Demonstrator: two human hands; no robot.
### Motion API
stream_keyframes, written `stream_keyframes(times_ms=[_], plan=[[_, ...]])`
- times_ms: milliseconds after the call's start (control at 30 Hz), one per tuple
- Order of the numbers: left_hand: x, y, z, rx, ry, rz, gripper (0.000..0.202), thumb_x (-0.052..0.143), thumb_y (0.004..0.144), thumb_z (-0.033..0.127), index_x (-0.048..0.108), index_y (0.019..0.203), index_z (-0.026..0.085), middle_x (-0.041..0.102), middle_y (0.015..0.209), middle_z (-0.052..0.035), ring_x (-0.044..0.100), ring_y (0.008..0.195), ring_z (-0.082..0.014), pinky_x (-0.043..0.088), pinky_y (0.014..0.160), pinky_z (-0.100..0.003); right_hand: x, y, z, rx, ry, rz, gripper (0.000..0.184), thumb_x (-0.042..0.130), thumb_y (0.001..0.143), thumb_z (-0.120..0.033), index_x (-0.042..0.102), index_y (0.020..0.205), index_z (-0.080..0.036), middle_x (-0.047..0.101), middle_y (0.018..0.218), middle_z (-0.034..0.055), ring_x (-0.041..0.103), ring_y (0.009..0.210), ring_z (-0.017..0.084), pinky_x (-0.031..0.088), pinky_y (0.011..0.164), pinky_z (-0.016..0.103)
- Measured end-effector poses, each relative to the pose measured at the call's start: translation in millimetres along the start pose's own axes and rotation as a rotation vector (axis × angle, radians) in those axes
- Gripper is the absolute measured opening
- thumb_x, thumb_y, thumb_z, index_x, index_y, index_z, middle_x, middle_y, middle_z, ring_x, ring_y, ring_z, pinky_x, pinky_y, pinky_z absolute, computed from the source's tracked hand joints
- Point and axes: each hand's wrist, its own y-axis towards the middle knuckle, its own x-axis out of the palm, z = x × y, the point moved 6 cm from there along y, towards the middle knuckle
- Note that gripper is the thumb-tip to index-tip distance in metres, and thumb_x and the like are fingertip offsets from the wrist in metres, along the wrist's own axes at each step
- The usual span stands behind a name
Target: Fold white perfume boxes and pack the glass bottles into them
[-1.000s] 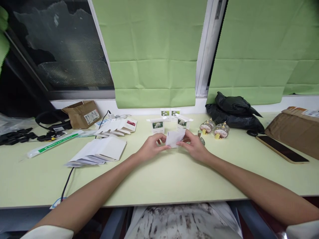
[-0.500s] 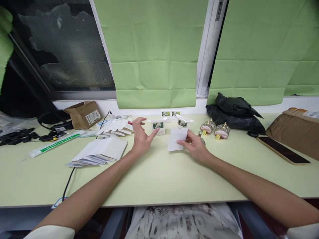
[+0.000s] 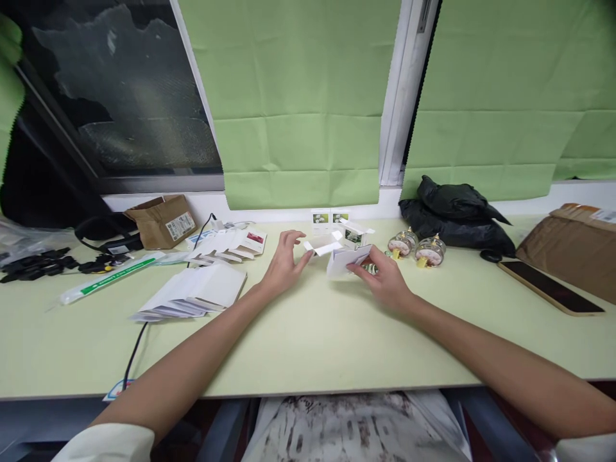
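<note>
My right hand pinches a folded white carton piece between thumb and fingers. Its plain white side faces me. Partly hidden behind those fingers is a small glass bottle. My left hand is open, fingers curved and thumb apart. Its thumb tip is at the left edge of an open white box, tilted so its mouth and flaps show; I cannot tell whether they touch. Just right of that stands another open box with a flower picture, flaps raised.
Two closed picture boxes stand by the wall. Round glass bottles sit at right, before black bags. A phone and brown parcel lie farther right. Flat white cartons fan out at left, near a cardboard box.
My left hand has moved right. The open box beside it has tipped, its mouth now showing instead of its picture. The carton piece in my right hand has tilted.
</note>
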Motion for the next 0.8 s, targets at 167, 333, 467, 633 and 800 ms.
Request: stream_keyframes(times_ms=[167, 333, 467, 633, 800], plan=[[6.4, -2, 22, 0.096, -0.012, -0.178, 0.049, 0.053, 0.101, 0.019, 0.045, 0.148, 0.028, 0.039, 0.158, -0.0136, 0.049, 0.142, -0.0292, 0.051, 0.112, -0.052, 0, 0, 2, 0.005, -0.024, -0.002, 0.023, 0.067, 0.099, -0.047, 0.061, 0.106, -0.025, 0.072, 0.101, 0.0055, 0.069, 0.091, 0.024, 0.058, 0.072, 0.035], [13.8, -6, 32, 0.225, -0.036, -0.285, 0.063, 0.063, 0.093, 0.018, 0.040, 0.152, 0.025, 0.051, 0.151, -0.0137, 0.050, 0.143, -0.0299, 0.046, 0.120, -0.051, 4, -1, 3, 0.028, 0.027, -0.039, 0.023, 0.067, 0.099, -0.046, 0.061, 0.106, -0.025, 0.074, 0.101, 0.0052, 0.071, 0.092, 0.025, 0.060, 0.070, 0.034], [22.7, -5, 24, 0.176, 0.084, -0.273, 0.040, 0.061, 0.100, 0.026, 0.050, 0.138, 0.026, 0.059, 0.136, -0.0107, 0.063, 0.122, -0.0267, 0.056, 0.100, -0.043, 8, -1, 5, 0.046, 0.100, -0.077, 0.023, 0.068, 0.099, -0.045, 0.062, 0.109, -0.026, 0.075, 0.103, 0.0043, 0.074, 0.095, 0.025, 0.062, 0.075, 0.037], [19.6, -7, 21, 0.179, 0.228, -0.294, 0.036, 0.042, 0.107, 0.017, 0.055, 0.138, 0.029, 0.054, 0.143, -0.0093, 0.066, 0.111, -0.0219, 0.058, 0.086, -0.034, 2, -1, 3, 0.017, 0.153, 0.060, 0.027, 0.073, 0.096, -0.045, 0.062, 0.110, -0.025, 0.073, 0.101, 0.0041, 0.072, 0.091, 0.023, 0.063, 0.082, 0.039], [7.4, -11, 28, 0.179, 0.292, -0.373, 0.039, 0.040, 0.106, 0.018, 0.063, 0.135, 0.031, 0.043, 0.158, -0.0069, 0.056, 0.133, -0.0269, 0.055, 0.102, -0.040, -15, 0, -8, -0.061, 0.268, 0.301, 0.032, 0.076, 0.094, -0.040, 0.057, 0.116, -0.027, 0.069, 0.104, 0.0032, 0.070, 0.093, 0.021, 0.062, 0.083, 0.037]])
